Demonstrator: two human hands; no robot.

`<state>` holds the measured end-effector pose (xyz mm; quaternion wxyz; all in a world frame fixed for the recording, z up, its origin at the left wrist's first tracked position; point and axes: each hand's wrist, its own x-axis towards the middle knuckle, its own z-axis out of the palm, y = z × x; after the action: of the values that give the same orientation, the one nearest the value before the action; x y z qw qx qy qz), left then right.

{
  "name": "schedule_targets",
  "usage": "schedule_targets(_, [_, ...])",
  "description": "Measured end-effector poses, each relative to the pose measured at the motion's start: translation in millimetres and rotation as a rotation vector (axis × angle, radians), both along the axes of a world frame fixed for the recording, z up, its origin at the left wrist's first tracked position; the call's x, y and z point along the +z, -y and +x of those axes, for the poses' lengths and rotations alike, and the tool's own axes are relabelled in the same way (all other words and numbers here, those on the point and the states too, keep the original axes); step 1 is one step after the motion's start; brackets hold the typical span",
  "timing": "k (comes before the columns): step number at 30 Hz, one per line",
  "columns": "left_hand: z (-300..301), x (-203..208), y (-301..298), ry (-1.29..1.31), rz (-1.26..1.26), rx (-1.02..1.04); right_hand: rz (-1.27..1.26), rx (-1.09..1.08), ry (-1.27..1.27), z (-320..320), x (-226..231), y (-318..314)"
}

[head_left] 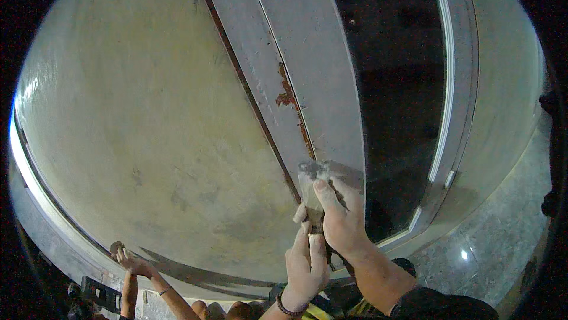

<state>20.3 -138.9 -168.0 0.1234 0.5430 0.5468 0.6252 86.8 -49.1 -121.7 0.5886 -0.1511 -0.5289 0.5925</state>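
Note:
My right hand (343, 219) grips a flat putty knife (312, 193), its thumb pressed along the blade. Below it, my left hand (306, 267), with a dark beaded bracelet at the wrist, is closed round the handle end. Grey paste smears the blade's far end (313, 169), which lies over the grey painted frame (331, 101); whether it touches cannot be told. A thin seam runs up this frame from the blade, with a rusty brown patch (286, 94) beside it. Pale dust coats my fingers.
A broad, patchy beige wall (160, 119) lies left of the frame, dark window glass (396, 83) to its right. At the lower left, another person's hands (135, 265) hold a small brownish piece (116, 248) at the wall. Shiny tiled floor (467, 255) shows lower right.

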Motion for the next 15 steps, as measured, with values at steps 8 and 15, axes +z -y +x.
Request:
schedule_targets(8, [5.2,-2.7,-12.3,0.031,-0.03,-0.053,0.038,-0.036,0.071,11.1,5.9,-14.8])
schedule_targets(15, [13.5,21.8,-18.5,-0.036,0.103,-0.062,0.018,-0.008,0.071,17.9,33.9,-8.0])
